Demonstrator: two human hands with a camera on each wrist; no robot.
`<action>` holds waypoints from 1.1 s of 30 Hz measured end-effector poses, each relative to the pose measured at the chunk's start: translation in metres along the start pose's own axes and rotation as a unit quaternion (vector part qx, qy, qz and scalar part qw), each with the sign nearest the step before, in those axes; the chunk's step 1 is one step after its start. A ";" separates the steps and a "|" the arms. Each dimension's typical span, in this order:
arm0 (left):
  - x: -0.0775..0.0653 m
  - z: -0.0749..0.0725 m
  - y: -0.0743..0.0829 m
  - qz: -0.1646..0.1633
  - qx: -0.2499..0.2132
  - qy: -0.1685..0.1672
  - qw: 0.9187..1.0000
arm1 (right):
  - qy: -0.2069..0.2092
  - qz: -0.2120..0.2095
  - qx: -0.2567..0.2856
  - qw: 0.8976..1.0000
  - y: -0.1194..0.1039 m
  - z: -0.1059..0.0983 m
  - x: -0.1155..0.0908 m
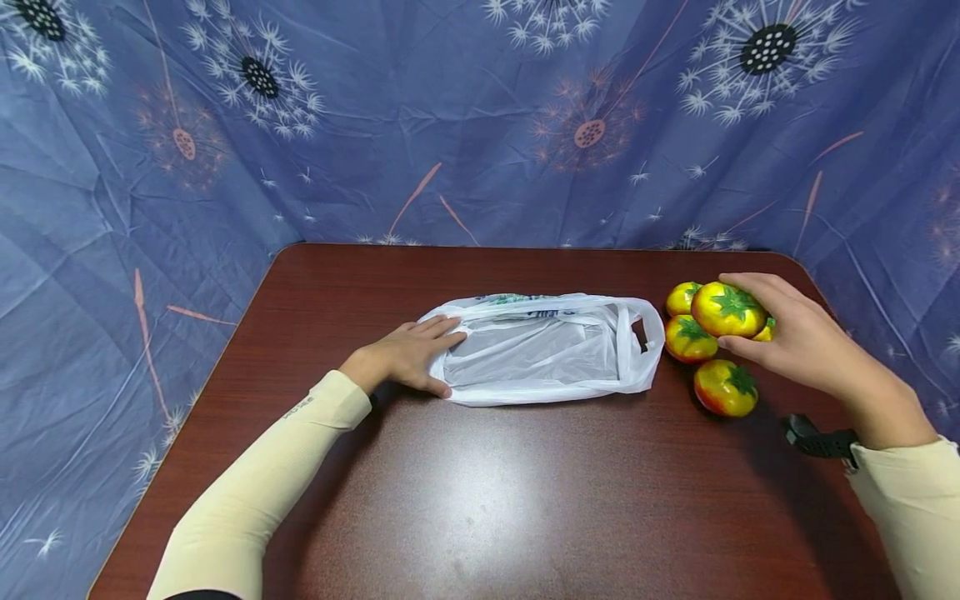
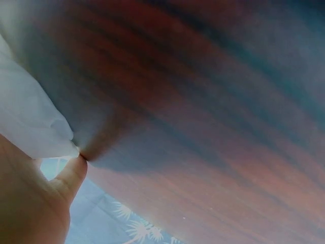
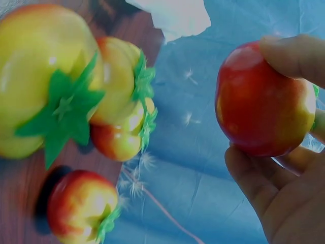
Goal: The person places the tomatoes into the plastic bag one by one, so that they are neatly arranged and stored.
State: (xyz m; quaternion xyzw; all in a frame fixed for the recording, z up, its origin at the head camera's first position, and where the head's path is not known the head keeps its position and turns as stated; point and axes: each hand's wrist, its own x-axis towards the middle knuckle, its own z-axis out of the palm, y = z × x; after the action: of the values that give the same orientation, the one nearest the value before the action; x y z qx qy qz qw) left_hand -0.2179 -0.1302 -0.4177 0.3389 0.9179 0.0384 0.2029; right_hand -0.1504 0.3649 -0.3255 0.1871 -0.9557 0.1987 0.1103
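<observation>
Sleeves (image 1: 236,500) cross lower corners; right hand (image 1: 810,346) grips a fruit (image 1: 723,310), mid-right; outspread left hand (image 1: 408,357) touches a bag (image 1: 540,392), centre.

Head view: a creased blue cloth (image 1: 420,108) spans the upper frame and descends along both sides. Its print comprises white dandelion heads (image 1: 768,50) with dark, dotted centres, fainter pink heads (image 1: 590,133) and slender pink stems. Below lies a dark reddish-brown surface (image 1: 345,292) with rounded far corners and a pale edge; a diffuse white reflection (image 1: 480,500) brightens its lower centre. Left wrist view: wood grain fills most of the frame, cloth at lower left. Right wrist view: cloth occupies centre and right.
</observation>
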 end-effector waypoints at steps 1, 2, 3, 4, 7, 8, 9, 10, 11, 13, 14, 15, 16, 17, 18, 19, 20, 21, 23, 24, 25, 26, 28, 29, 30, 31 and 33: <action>0.000 0.000 0.000 0.000 0.000 0.000 1.000 | -0.003 -0.001 0.000 1.000 -0.001 0.001 0.001; 0.000 0.000 0.000 0.000 0.000 0.000 1.000 | -0.006 -0.005 0.003 1.000 -0.003 0.001 0.003; 0.001 0.000 0.000 0.001 0.000 0.001 1.000 | -0.009 -0.008 0.006 1.000 -0.004 0.002 0.004; 0.001 0.000 0.000 0.001 0.000 0.001 1.000 | -0.012 -0.011 0.004 1.000 -0.005 0.002 0.006; 0.002 0.000 0.000 -0.003 0.002 -0.003 1.000 | -0.025 -0.018 0.008 0.999 -0.010 0.003 0.010; 0.002 0.001 0.000 -0.004 0.001 -0.004 1.000 | -0.031 -0.019 0.006 0.999 -0.012 0.003 0.012; 0.002 0.001 0.000 -0.005 0.001 -0.005 1.000 | -0.037 -0.018 0.003 0.999 -0.014 0.003 0.014; 0.003 0.001 0.000 -0.006 0.000 -0.006 1.000 | -0.044 -0.018 0.000 0.999 -0.016 0.003 0.015; 0.003 0.001 -0.001 -0.008 0.001 -0.007 1.000 | -0.051 -0.019 -0.002 0.999 -0.018 0.003 0.017; 0.003 0.001 -0.001 -0.008 0.000 -0.006 1.000 | -0.065 -0.019 -0.011 0.998 -0.023 0.003 0.021; 0.003 0.001 -0.001 -0.008 0.000 -0.006 1.000 | -0.070 -0.019 -0.014 0.997 -0.025 0.004 0.023; 0.004 0.002 -0.001 -0.009 0.001 -0.007 1.000 | -0.075 -0.021 -0.018 0.997 -0.028 0.004 0.025; 0.004 0.002 -0.001 -0.009 0.001 -0.008 1.000 | -0.079 -0.025 -0.019 0.996 -0.030 0.005 0.027; 0.004 0.002 -0.001 -0.008 0.001 -0.007 1.000 | -0.084 -0.027 -0.020 0.996 -0.032 0.006 0.029; 0.003 0.002 -0.001 -0.008 -0.001 -0.007 1.000 | -0.089 -0.029 -0.020 0.995 -0.035 0.007 0.030; 0.003 0.002 -0.001 -0.007 -0.002 -0.006 1.000 | -0.092 -0.033 -0.018 0.995 -0.037 0.008 0.032; 0.003 0.002 -0.001 -0.007 -0.003 -0.006 1.000 | -0.095 -0.038 -0.015 0.995 -0.039 0.009 0.034; 0.003 0.002 -0.001 -0.007 -0.004 -0.006 1.000 | -0.099 -0.043 -0.012 0.994 -0.041 0.010 0.036; 0.002 0.001 -0.001 -0.007 -0.005 -0.006 1.000 | -0.105 -0.049 -0.005 0.993 -0.045 0.012 0.039; 0.002 0.001 -0.001 -0.007 -0.004 -0.006 1.000 | -0.107 -0.053 -0.003 0.993 -0.046 0.014 0.040; 0.002 0.002 -0.001 -0.006 -0.004 -0.005 1.000 | -0.110 -0.055 -0.001 0.992 -0.047 0.015 0.041; 0.003 0.002 -0.001 -0.007 -0.003 -0.006 1.000 | -0.113 -0.055 0.001 0.992 -0.048 0.016 0.042; 0.002 0.002 -0.001 -0.007 -0.003 -0.006 1.000 | -0.120 -0.054 0.003 0.991 -0.051 0.018 0.044; 0.002 0.002 -0.001 -0.007 -0.004 -0.005 1.000 | -0.123 -0.053 0.004 0.991 -0.052 0.019 0.045; 0.002 0.002 -0.001 -0.007 -0.006 -0.005 1.000 | -0.128 -0.053 0.005 0.990 -0.053 0.019 0.045; 0.002 0.002 -0.001 -0.006 -0.008 -0.003 1.000 | -0.133 -0.054 0.005 0.990 -0.054 0.020 0.046; 0.002 0.002 -0.001 -0.006 -0.009 -0.002 1.000 | -0.141 -0.058 0.007 0.988 -0.056 0.022 0.048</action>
State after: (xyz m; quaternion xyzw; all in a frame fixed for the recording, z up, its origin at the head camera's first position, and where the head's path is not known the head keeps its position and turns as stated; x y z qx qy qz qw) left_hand -0.2192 -0.1295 -0.4204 0.3313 0.9192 0.0450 0.2081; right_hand -0.1745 0.2928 -0.3126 0.2688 -0.9479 0.1703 -0.0153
